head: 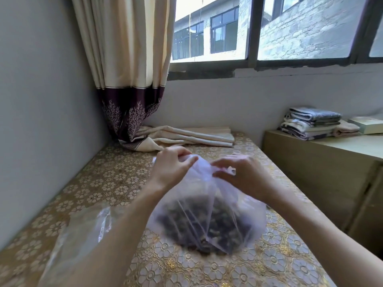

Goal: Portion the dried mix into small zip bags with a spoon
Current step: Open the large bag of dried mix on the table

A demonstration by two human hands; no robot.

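We are gripping the top of the big bag (205,220) with both hands: left hand (172,166) is pinching the gathered plastic at the bag's upper left, right hand (242,175) is pinching it at the upper right, fingers curled into the film. The bag is sitting on the table (107,179), its mouth pulled up, the dark mix (203,226) lying in its bottom. Left of the bag, under our left forearm, clear plastic (83,230) is lying flat on the table; whether it is zip bags we cannot tell. Beyond the bag a curtain (128,59) is trailing onto the table. Right of the bag, folded towels (310,123) are resting on a cabinet (323,168).
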